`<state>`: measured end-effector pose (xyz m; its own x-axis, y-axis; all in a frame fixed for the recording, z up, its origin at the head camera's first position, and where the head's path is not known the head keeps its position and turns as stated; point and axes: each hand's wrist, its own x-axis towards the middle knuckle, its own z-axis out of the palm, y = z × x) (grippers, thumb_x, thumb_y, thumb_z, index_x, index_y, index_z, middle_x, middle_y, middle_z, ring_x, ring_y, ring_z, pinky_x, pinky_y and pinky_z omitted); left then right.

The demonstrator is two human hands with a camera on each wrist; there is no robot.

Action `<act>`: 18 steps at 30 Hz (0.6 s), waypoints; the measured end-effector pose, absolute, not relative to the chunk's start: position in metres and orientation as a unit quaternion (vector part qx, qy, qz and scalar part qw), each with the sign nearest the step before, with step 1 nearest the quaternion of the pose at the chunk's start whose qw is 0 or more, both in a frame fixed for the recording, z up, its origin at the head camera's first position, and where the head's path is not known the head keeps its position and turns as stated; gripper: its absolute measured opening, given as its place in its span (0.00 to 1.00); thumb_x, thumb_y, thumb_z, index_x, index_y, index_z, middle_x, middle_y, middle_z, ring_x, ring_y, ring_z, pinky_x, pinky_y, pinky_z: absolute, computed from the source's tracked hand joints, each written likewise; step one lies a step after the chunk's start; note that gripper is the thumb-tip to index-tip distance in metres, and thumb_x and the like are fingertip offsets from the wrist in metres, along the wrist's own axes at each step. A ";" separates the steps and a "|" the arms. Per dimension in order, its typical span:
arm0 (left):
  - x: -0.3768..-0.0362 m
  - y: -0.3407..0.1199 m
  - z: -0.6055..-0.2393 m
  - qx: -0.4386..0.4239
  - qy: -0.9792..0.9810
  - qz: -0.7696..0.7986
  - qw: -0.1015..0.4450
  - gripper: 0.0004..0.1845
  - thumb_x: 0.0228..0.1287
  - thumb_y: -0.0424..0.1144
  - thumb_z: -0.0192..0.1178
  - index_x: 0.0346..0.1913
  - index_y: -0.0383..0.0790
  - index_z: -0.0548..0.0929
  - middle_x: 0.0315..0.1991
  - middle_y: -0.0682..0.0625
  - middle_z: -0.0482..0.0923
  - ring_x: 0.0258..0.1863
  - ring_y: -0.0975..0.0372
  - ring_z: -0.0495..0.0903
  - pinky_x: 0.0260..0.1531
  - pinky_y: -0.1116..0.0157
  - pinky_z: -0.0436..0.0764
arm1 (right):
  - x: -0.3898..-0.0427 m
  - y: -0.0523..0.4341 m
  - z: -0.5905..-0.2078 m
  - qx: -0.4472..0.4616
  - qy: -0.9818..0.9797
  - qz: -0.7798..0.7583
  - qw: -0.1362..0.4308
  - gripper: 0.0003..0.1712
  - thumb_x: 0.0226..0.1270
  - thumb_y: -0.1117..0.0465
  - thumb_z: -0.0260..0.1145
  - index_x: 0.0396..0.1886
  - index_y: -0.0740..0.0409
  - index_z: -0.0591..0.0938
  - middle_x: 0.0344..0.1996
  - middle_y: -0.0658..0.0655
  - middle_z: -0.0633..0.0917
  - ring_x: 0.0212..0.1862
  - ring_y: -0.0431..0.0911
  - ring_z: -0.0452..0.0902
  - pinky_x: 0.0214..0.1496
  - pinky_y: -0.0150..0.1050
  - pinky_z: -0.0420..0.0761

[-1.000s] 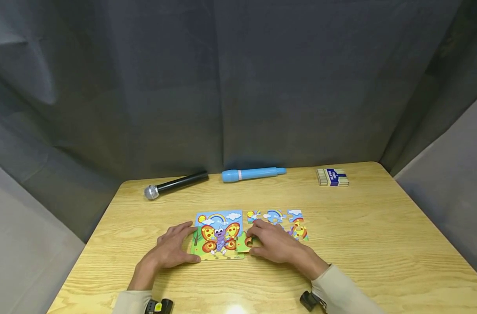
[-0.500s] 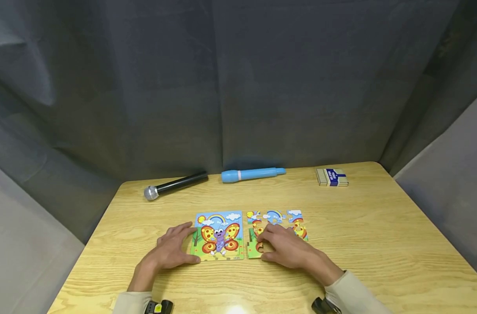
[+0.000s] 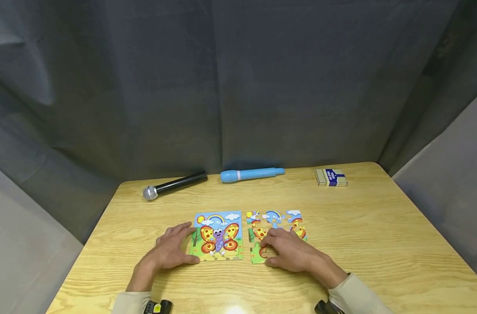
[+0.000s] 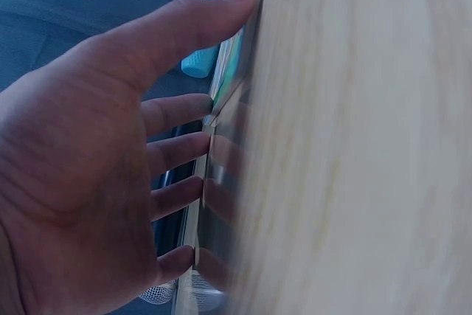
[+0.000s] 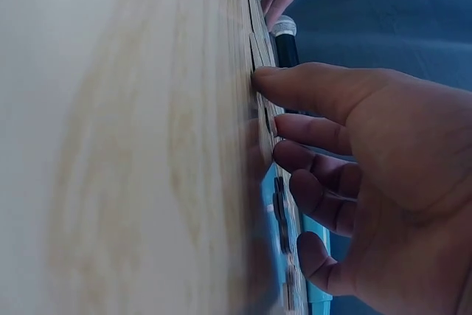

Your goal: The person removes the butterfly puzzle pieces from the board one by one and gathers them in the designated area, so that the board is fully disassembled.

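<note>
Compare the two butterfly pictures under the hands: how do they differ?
The left picture is one whole card; the right puzzle is separate pieces with gaps. The left hand rests at the picture's edge; the right hand covers part of the puzzle, fingers on a lower-left piece. Both show the same butterfly, flat on the table.

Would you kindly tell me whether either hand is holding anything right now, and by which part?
Nothing is lifted. The right hand presses its fingertips on a loose puzzle piece; the left hand rests against the left edge of the butterfly picture board.

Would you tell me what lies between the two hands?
In the head view, the finished butterfly picture lies between the left hand and right hand.
</note>
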<state>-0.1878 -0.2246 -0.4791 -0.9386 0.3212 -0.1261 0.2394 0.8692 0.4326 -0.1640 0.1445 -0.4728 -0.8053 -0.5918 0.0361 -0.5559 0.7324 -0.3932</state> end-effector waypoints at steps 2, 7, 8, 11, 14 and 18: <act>-0.188 -0.224 -0.479 0.145 0.962 0.211 0.096 0.48 0.42 0.64 0.73 0.69 0.52 0.69 0.75 0.50 0.58 0.71 0.49 0.59 0.61 0.35 0.60 | -0.164 0.144 -0.473 -0.313 0.929 -0.193 0.043 0.19 0.56 0.50 0.72 0.48 0.47 0.84 0.41 0.43 0.79 0.47 0.41 0.74 0.47 0.46 0.73; -0.187 -0.224 -0.478 0.146 0.961 0.213 0.096 0.48 0.41 0.63 0.73 0.69 0.52 0.69 0.75 0.50 0.58 0.71 0.49 0.59 0.61 0.35 0.60 | -0.163 0.142 -0.473 -0.314 0.931 -0.184 0.035 0.20 0.55 0.50 0.72 0.48 0.47 0.83 0.40 0.43 0.78 0.44 0.39 0.73 0.45 0.44 0.72; -0.187 -0.224 -0.478 0.146 0.961 0.213 0.096 0.48 0.41 0.63 0.73 0.69 0.52 0.69 0.75 0.50 0.58 0.71 0.49 0.59 0.61 0.35 0.60 | -0.163 0.141 -0.472 -0.313 0.931 -0.185 0.032 0.20 0.55 0.50 0.72 0.49 0.47 0.83 0.39 0.43 0.78 0.43 0.39 0.72 0.44 0.44 0.72; -0.187 -0.224 -0.478 0.146 0.961 0.212 0.096 0.48 0.41 0.64 0.73 0.69 0.52 0.69 0.75 0.50 0.58 0.71 0.49 0.59 0.62 0.35 0.60 | -0.163 0.138 -0.470 -0.309 0.931 -0.191 0.025 0.22 0.55 0.51 0.71 0.51 0.46 0.82 0.39 0.43 0.76 0.41 0.38 0.69 0.40 0.40 0.68; -0.188 -0.224 -0.478 0.147 0.962 0.210 0.096 0.48 0.41 0.64 0.73 0.69 0.53 0.69 0.75 0.49 0.58 0.71 0.49 0.59 0.61 0.35 0.60 | -0.163 0.134 -0.468 -0.307 0.931 -0.198 0.014 0.23 0.56 0.51 0.70 0.53 0.45 0.81 0.39 0.43 0.76 0.41 0.38 0.68 0.39 0.38 0.66; -0.188 -0.224 -0.478 0.146 0.962 0.208 0.097 0.48 0.41 0.64 0.73 0.69 0.53 0.69 0.75 0.50 0.58 0.71 0.49 0.59 0.61 0.35 0.60 | -0.164 0.126 -0.466 -0.303 0.930 -0.206 0.006 0.24 0.58 0.47 0.70 0.55 0.43 0.80 0.41 0.44 0.77 0.41 0.38 0.67 0.41 0.39 0.64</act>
